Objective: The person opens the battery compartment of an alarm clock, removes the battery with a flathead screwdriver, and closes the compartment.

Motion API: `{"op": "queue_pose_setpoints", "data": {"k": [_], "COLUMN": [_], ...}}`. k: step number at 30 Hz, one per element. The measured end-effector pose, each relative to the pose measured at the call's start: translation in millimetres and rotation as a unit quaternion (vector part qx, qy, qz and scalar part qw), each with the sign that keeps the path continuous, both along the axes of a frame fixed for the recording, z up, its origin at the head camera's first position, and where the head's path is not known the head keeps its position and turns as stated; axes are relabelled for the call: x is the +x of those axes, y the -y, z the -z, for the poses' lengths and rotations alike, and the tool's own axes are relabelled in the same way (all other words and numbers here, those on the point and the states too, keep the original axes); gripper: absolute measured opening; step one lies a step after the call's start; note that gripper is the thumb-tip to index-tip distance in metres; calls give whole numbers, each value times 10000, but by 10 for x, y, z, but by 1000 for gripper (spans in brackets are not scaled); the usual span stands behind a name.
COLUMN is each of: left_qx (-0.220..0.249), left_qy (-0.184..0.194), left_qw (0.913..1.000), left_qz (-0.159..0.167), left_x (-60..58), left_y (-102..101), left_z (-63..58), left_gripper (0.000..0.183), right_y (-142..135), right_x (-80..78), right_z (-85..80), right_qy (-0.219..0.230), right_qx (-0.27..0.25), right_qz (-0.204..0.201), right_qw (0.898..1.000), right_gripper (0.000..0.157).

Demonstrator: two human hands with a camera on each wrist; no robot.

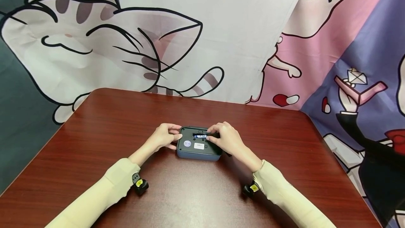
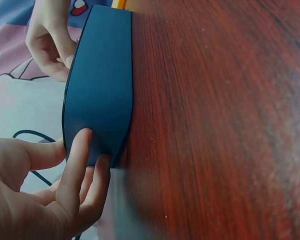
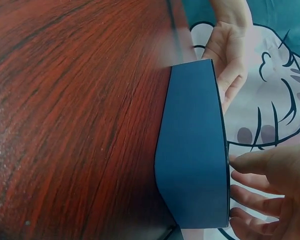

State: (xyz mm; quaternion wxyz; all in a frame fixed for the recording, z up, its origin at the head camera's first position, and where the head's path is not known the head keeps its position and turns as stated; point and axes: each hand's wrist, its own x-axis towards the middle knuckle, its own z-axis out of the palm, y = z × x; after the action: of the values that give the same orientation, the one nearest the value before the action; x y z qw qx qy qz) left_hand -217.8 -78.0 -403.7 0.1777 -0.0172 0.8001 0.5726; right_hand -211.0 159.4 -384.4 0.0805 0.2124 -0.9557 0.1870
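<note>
A dark blue box-shaped device (image 1: 198, 154) lies on the table with its black underside facing up. In that underside, a slot holds a blue-and-white battery (image 1: 200, 136). My left hand (image 1: 164, 135) grips the device's left end, thumb on the upper edge and fingers spread along the side, as the left wrist view shows. At the battery's right end, the thumb and index finger of my right hand (image 1: 228, 139) pinch from either side. The right wrist view shows the device's blue side (image 3: 192, 150) with the right fingers bent over its top; the battery is hidden there.
The reddish-brown wooden table (image 1: 152, 200) extends all round the device. Two stickers, a round one (image 1: 187, 143) and a white label (image 1: 199, 146), are on the underside. A black strap-like piece (image 1: 228, 154) shows by the right end. Behind hangs a cartoon-printed cloth (image 1: 240, 38).
</note>
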Motion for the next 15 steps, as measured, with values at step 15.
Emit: {"op": "queue_pose_setpoints", "data": {"k": [15], "left_qx": [18], "left_qy": [13], "left_qw": [10000], "left_qz": [-2], "left_x": [6], "left_y": [5], "left_z": [6], "left_gripper": [41], "right_y": [16], "right_x": [-41], "right_z": [55], "right_qy": [-160], "right_qx": [171], "right_qz": [25], "right_qw": [9997], "right_gripper": [15]}}
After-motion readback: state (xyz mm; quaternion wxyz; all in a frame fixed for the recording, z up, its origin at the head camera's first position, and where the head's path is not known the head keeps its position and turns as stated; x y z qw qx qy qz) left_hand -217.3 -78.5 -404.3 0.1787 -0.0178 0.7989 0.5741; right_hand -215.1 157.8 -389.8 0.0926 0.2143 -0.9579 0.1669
